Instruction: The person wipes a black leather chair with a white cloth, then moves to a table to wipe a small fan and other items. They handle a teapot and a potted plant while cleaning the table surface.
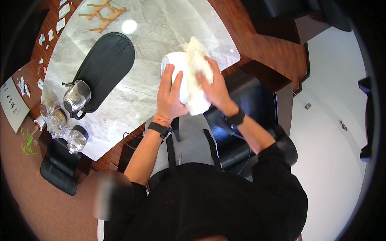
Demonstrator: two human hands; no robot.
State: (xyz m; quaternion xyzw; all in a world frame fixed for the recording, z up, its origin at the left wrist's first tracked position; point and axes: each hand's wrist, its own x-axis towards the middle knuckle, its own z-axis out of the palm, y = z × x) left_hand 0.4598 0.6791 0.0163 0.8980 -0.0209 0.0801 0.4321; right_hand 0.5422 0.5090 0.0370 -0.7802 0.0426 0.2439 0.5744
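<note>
My left hand [170, 93] grips a smooth white rounded object [180, 72] by its left side, its fingers spread over the surface; what the object is I cannot tell. Against its right side lies a cream-coloured fluffy cloth [197, 66], held under my right hand [212, 87]. The cloth hangs past the object's top and bottom ends and hides much of it. Both hands are above the near right part of a grey marbled table [156, 27].
On the table stand a long black tray [105, 66], a steel kettle [77, 95] overlapping its near end, a wooden rack [104, 15] and several glass vessels [77, 140]. A black leather chair [241, 99] is at the right. Papers [60, 25] lie along the left.
</note>
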